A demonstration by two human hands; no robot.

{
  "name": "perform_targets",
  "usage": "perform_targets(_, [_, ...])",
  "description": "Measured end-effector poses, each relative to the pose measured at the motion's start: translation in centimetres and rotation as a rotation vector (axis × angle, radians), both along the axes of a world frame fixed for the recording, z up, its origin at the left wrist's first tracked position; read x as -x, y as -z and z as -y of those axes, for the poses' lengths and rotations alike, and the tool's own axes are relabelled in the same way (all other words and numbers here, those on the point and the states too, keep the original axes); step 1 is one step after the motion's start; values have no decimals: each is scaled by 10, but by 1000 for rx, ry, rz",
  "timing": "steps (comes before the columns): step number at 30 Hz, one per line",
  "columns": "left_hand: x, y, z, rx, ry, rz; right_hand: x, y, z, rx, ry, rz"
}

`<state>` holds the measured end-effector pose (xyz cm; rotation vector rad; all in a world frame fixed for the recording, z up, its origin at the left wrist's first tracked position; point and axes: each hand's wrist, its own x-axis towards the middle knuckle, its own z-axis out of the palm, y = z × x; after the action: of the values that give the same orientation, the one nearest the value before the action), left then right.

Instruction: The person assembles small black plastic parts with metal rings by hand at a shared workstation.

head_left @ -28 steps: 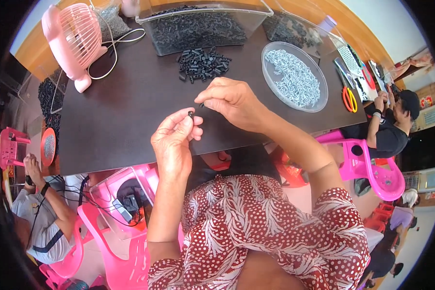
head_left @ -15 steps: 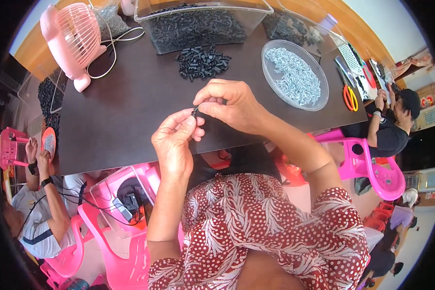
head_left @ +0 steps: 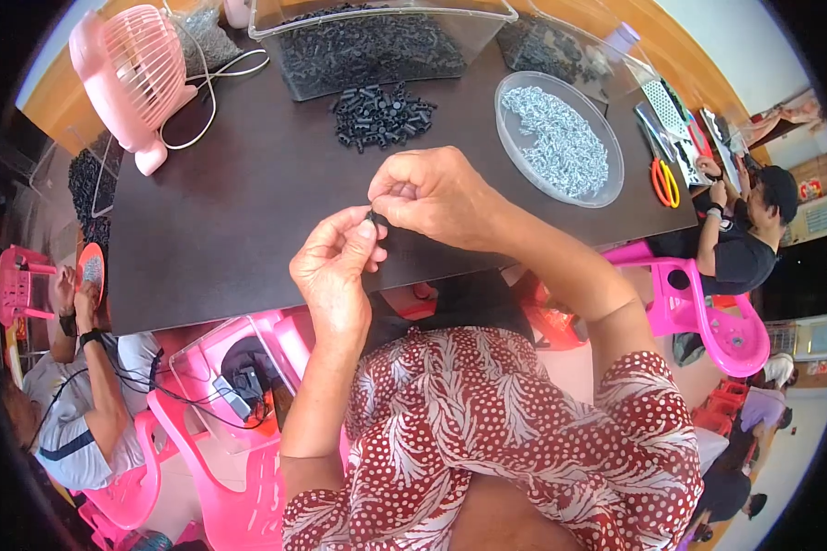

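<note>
A small black plastic part [head_left: 372,219] sits pinched between the thumb and fingers of my left hand [head_left: 333,266]. Just above it, my right hand [head_left: 430,195] has its thumb and forefinger pressed together, tips at the upper end of the part. Whatever those right fingertips grip is too small and hidden to name. Beyond my hands lies a loose pile of short black plastic pieces [head_left: 381,117]. To the right, a round clear plastic tray [head_left: 513,158] holds many small silvery screws [head_left: 560,142].
Clear bins of black parts [head_left: 368,55] line the far side. A pink fan [head_left: 129,83] with a white cord stands far left. Orange-handled scissors [head_left: 663,184] lie at the right edge. People work on both sides; a pink chair [head_left: 708,312] is at right.
The fingertips of both hands have shifted slightly around the black part, my right hand staying at its upper end. The whole view has moved a little.
</note>
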<state>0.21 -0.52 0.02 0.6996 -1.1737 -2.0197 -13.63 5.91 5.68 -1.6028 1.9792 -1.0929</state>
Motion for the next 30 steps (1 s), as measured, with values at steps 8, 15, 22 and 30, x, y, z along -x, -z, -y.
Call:
perform_targets(8, [-1, -1, -2, -72, 69, -63, -1, -4, -1, -56, 6, -69])
perform_targets(15, [-3, 3, 8, -171, 182, -82, 3, -2, 0, -77, -15, 6])
perform_targets(22, [-1, 1, 9, -231, 234, -88, 8, -15, 4, -107, -110, -60])
perform_targets(30, [-4, -3, 14, -300, 256, -89, 1, -15, 3, -111, -131, -30])
